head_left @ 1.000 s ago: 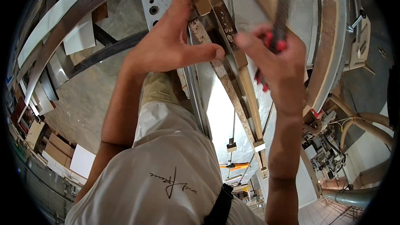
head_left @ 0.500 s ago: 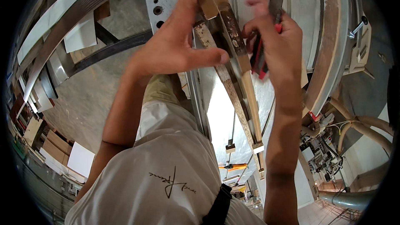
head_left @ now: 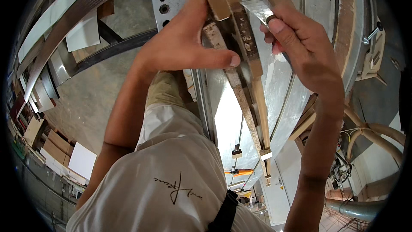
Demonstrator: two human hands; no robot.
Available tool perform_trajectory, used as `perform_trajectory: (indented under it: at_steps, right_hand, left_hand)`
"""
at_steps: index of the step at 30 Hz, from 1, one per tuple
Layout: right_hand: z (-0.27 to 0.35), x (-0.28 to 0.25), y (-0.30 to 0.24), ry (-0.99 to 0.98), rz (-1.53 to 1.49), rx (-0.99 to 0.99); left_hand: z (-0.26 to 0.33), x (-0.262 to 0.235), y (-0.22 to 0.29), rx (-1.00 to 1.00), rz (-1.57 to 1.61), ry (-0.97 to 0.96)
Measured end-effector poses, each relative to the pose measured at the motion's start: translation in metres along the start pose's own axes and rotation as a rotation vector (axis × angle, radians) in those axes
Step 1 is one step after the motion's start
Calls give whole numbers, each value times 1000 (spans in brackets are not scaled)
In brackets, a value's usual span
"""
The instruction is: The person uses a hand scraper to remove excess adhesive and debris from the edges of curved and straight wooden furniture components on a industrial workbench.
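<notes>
A long, narrow wooden piece (head_left: 258,96) of strips with gaps between them runs away from my left hand (head_left: 184,45) over the metal surface. The fingers of that hand curl behind its near end block (head_left: 219,5), and the thumb stretches across the strips. Dark, rough patches with pale spots cover one strip (head_left: 245,30). My right hand (head_left: 300,45) is closed around a scraper (head_left: 257,9) with a flat metal blade. Its blade points left, with the tip close to the rough strip; whether they touch I cannot tell. My fingers hide most of the handle.
Beneath the wood lies a grooved metal machine table (head_left: 281,86). Curved boards and panels (head_left: 71,30) are stacked at the left. An orange tool (head_left: 239,172) shows farther down, and thick hoses (head_left: 377,133) run at the right.
My right hand has moved right and turned, swinging the metal blade from pointing up to pointing left at the wood. The red and black part seen before is mostly hidden. My left hand stays nearly still.
</notes>
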State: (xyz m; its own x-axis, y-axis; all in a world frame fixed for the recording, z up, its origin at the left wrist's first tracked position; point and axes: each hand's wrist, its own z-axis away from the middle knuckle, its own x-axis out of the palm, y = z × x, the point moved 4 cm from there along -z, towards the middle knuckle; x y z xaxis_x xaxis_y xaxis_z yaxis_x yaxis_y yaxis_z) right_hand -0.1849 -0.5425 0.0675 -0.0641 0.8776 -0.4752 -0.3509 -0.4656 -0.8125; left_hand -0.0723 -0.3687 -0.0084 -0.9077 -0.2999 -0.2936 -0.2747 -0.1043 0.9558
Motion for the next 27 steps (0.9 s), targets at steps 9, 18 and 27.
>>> perform_trajectory:
  at_steps: [9,18,27]
  right_hand:
    - [-20,7,-12,162,409,-199]
    - [8,6,1,110,447,-136]
    - [6,6,-1,135,440,-155]
  left_hand:
    - [-1,2,-17,-10,195,-14]
    - [-6,-3,-20,76,70,-73]
    - [-11,-3,-15,132,69,-101]
